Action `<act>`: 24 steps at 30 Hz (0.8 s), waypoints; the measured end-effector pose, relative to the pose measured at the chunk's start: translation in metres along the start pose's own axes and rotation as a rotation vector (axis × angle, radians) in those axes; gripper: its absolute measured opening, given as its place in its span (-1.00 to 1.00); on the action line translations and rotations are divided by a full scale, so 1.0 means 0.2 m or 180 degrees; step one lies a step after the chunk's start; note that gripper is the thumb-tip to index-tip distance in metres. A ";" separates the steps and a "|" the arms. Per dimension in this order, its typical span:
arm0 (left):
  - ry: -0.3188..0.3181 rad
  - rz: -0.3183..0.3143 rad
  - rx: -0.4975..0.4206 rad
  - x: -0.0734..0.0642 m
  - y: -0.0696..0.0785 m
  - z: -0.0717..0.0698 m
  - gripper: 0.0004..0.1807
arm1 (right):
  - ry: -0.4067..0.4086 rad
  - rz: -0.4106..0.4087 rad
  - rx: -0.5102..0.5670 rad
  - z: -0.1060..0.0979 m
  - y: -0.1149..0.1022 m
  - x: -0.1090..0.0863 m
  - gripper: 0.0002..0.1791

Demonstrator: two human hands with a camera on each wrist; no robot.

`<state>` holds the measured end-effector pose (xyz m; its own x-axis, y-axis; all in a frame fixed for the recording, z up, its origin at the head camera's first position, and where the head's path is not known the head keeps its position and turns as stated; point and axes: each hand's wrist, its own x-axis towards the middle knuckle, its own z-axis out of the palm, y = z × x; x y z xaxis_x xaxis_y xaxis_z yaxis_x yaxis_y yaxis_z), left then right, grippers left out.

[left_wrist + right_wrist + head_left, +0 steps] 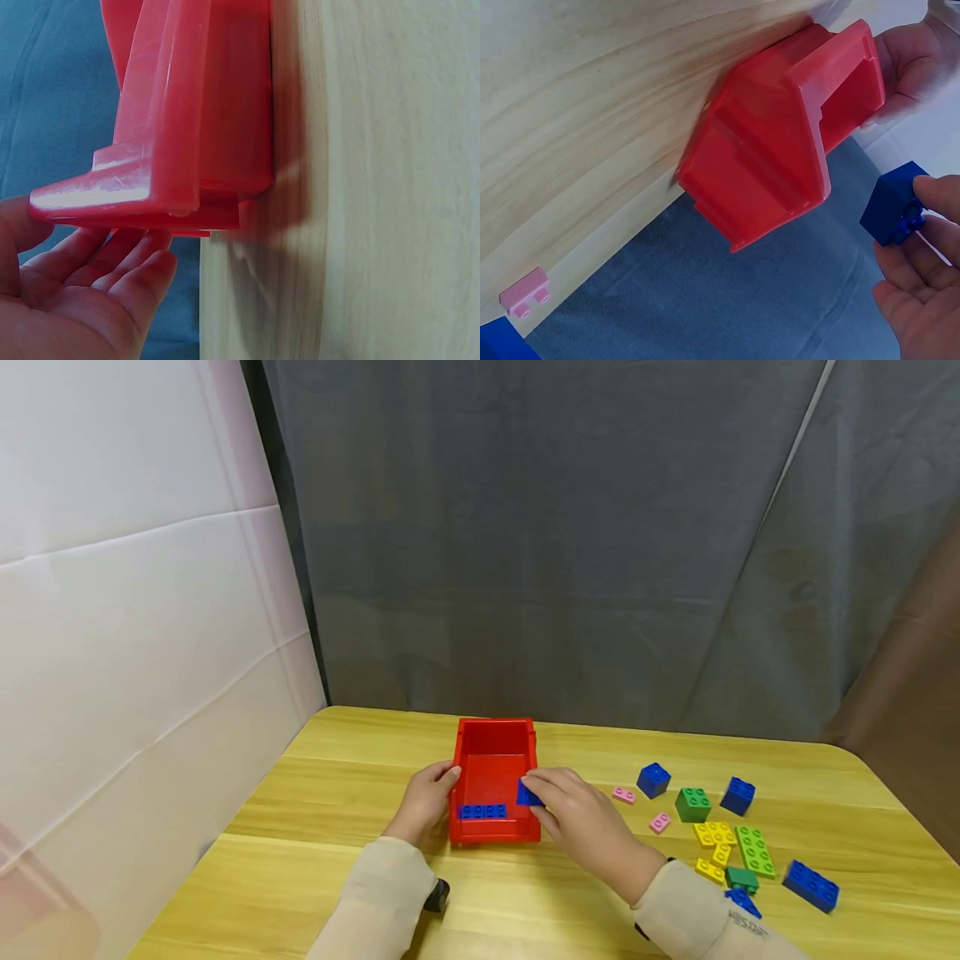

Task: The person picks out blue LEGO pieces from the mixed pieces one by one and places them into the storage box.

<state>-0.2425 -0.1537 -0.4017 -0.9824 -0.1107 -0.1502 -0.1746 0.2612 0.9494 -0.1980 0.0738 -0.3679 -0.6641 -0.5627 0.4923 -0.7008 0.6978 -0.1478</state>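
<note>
A red plastic bin (495, 838) stands on the table, a studded blue block (483, 812) lying inside near its front end. My left hand (425, 800) grips the bin's left side, thumb on the rim and fingers outside below it, as the left wrist view shows of the bin (176, 112) and hand (82, 300). Over the bin's right wall, my right hand (581, 818) pinches another blue block (528, 794) between thumb and fingers. In the right wrist view this block (889, 199) is apart from the bin wall, its studs facing the fingers.
Loose blocks lie at the right: several blue ones, including a long one (811, 886), a green one (692, 805), a lime one (755, 852), yellow ones (715, 834) and two small pink ones (623, 795). A grey curtain (525, 543) hangs behind the table.
</note>
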 end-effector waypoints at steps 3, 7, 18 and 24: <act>0.0006 0.0004 0.0022 0.00 0.00 0.00 -0.53 | -0.0153 0.0077 0.0052 0.01 0.00 0.02 -0.51; 0.0007 -0.0001 0.0020 0.00 0.00 0.00 -0.53 | -0.0344 0.0184 0.0111 0.02 -0.01 0.05 -0.51; -0.0021 -0.0046 -0.0054 0.00 0.00 0.00 -0.53 | -0.0604 0.0173 0.0053 0.05 -0.01 0.11 -0.52; 0.0004 -0.0012 -0.0065 -0.01 0.00 0.00 -0.55 | -0.0868 0.0209 -0.0013 0.06 -0.02 0.16 -0.51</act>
<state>-0.2412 -0.1538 -0.4025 -0.9817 -0.1128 -0.1534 -0.1768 0.2412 0.9542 -0.2193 0.0485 -0.3613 -0.7540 -0.6143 0.2327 -0.6533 0.7382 -0.1681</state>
